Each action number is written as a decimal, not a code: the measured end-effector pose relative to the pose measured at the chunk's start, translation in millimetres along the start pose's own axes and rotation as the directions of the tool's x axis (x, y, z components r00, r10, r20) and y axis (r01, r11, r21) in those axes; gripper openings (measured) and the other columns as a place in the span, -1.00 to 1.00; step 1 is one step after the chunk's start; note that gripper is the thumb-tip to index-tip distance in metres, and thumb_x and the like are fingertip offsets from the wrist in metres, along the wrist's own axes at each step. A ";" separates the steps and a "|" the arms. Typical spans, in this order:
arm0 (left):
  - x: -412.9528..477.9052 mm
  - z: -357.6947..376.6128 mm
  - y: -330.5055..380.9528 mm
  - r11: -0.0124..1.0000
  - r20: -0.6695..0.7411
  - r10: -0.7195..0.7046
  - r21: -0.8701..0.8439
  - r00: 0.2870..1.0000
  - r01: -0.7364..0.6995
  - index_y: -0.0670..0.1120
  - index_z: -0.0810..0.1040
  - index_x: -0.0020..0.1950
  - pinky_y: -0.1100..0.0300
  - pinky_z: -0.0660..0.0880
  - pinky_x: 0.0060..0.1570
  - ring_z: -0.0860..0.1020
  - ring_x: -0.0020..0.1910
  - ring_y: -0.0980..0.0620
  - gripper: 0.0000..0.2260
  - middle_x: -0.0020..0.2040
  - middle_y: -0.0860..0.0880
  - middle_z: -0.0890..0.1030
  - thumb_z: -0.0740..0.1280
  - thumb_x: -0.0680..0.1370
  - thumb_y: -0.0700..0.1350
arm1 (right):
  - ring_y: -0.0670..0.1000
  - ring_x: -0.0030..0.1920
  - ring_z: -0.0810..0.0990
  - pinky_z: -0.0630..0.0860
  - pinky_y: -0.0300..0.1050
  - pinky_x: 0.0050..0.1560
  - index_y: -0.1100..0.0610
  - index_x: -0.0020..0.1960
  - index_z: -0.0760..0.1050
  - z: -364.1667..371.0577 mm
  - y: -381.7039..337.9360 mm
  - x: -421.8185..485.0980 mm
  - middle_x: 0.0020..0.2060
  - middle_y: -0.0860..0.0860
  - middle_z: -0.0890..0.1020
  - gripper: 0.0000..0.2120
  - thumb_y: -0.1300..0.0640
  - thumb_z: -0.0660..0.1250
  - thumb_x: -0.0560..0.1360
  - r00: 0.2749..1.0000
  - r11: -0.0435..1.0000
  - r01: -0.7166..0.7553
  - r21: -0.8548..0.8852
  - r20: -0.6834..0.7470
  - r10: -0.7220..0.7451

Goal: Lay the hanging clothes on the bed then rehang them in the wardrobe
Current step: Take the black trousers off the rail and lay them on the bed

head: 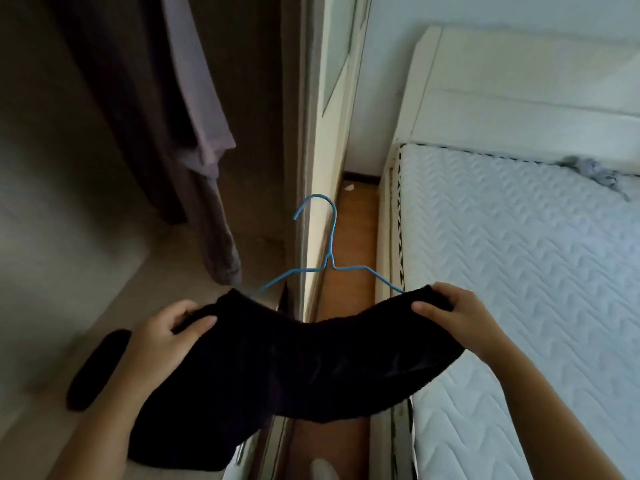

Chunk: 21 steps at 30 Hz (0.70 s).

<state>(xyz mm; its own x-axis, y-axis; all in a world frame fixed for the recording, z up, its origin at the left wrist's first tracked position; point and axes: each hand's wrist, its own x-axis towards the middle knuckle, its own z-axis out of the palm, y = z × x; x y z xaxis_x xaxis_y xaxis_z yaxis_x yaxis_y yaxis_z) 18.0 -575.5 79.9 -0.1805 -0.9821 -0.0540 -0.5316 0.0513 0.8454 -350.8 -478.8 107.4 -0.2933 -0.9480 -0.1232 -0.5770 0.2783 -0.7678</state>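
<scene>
The left hand is gripping the left end of a black garment, with the thumb lying on top and the fingers curling round the cloth. The right hand is gripping the right end in the same way, thumb over the near edge. Between them the garment is sagging in the air over a strip of wooden floor, between the wardrobe and the bed, and its lower part is hanging down on the left. It is sitting on a blue wire hanger, whose hook is pointing away from the person. Grey clothes are hanging inside the wardrobe, and a dark object is lying on its floor. A small grey cloth is lying on the bed's quilted mattress, near the headboard.
</scene>
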 end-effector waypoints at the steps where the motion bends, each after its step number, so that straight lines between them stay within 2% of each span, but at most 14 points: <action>1: -3.1 9.3 -2.5 1.000 0.012 -0.003 0.007 1.000 0.003 0.15 0.54 -0.22 0.46 0.37 -0.30 0.55 -0.19 0.10 -0.91 -0.27 0.19 0.62 0.43 0.38 0.01 | 0.01 -0.26 0.58 0.46 -0.16 -0.21 0.21 -0.15 0.54 4.1 13.4 -9.9 -0.28 0.12 0.61 -0.83 0.09 0.40 0.41 0.998 0.998 -0.053 0.016 -0.019 0.054; 3: -10.0 28.0 -0.8 1.000 0.026 -0.005 -0.008 1.000 0.005 0.19 0.52 -0.21 0.47 0.36 -0.31 0.54 -0.19 0.12 -0.87 -0.25 0.27 0.60 0.43 0.39 -0.03 | 0.07 -0.21 0.60 0.49 -0.09 -0.17 0.22 -0.12 0.55 7.8 36.8 -27.1 -0.25 0.15 0.63 -0.80 0.07 0.40 0.41 0.989 0.990 -0.136 0.036 -0.055 0.138; 5: -18.1 47.3 9.0 0.999 0.033 -0.015 -0.030 0.999 0.016 0.23 0.53 -0.29 0.39 0.38 -0.27 0.53 -0.19 0.13 -0.85 -0.29 0.28 0.60 0.43 0.38 -0.02 | 0.03 -0.24 0.58 0.46 -0.14 -0.23 0.21 -0.12 0.55 5.5 55.9 -42.0 -0.27 0.11 0.62 -0.79 0.06 0.40 0.41 0.977 0.980 -0.193 0.046 -0.082 0.196; 8: -33.3 76.6 22.1 0.999 0.028 -0.032 -0.020 0.999 0.033 0.17 0.51 -0.36 0.35 0.36 -0.22 0.48 -0.18 0.22 -0.73 -0.36 0.15 0.58 0.39 0.45 -0.16 | -0.02 -0.27 0.55 0.40 -0.21 -0.28 0.19 -0.15 0.54 -3.3 82.2 -59.5 -0.31 0.04 0.59 -0.82 0.06 0.40 0.42 0.960 0.967 -0.246 0.069 -0.118 0.252; 10: -44.4 91.1 33.6 1.000 0.048 -0.015 0.017 0.999 0.014 0.12 0.47 -0.29 0.38 0.36 -0.21 0.47 -0.15 0.23 -0.78 -0.24 0.14 0.56 0.37 0.46 -0.17 | 0.00 -0.25 0.55 0.41 -0.18 -0.26 0.14 -0.17 0.52 -8.7 98.0 -72.0 -0.31 0.04 0.59 -0.86 0.07 0.39 0.43 0.956 0.964 -0.257 0.065 -0.127 0.264; 14: -71.0 110.2 38.6 0.987 0.142 0.013 0.159 0.990 -0.036 0.05 0.47 -0.26 0.41 0.37 -0.27 0.49 -0.19 0.22 -0.86 -0.23 0.09 0.58 0.34 0.48 -0.12 | -0.04 -0.25 0.53 0.39 -0.19 -0.25 -0.04 -0.27 0.46 -12.2 130.0 -108.0 -0.32 -0.03 0.57 -0.86 0.08 0.38 0.43 0.942 0.950 -0.289 0.117 -0.141 0.304; 19: -109.6 125.8 37.9 0.961 0.126 0.008 0.274 0.992 -0.042 -0.01 0.46 -0.27 0.33 0.34 -0.31 0.51 -0.24 0.16 -0.86 -0.30 0.03 0.56 0.32 0.49 -0.09 | 0.06 -0.18 0.57 0.47 0.00 -0.10 -0.02 -0.24 0.50 -3.4 154.0 -146.6 -0.29 0.00 0.60 -0.90 0.04 0.40 0.41 0.905 0.911 -0.365 0.190 -0.158 0.395; 21: -116.0 125.3 40.6 0.957 0.117 0.006 0.288 0.993 -0.040 0.00 0.46 -0.27 0.34 0.33 -0.31 0.50 -0.24 0.18 -0.86 -0.29 0.06 0.56 0.32 0.50 -0.08 | 0.05 -0.16 0.58 0.48 -0.01 -0.09 -0.03 -0.19 0.50 0.2 156.0 -158.2 -0.27 -0.02 0.61 -0.91 0.00 0.39 0.41 0.902 0.908 -0.375 0.188 -0.149 0.404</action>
<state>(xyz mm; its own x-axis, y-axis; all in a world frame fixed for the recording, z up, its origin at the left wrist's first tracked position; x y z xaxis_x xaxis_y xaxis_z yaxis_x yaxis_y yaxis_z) -86.4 -436.8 53.9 -0.2797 -0.9537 -0.1107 -0.7397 0.1405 0.6581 -394.3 -285.4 7.0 -0.6118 -0.7200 -0.3276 -0.2700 0.5793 -0.7691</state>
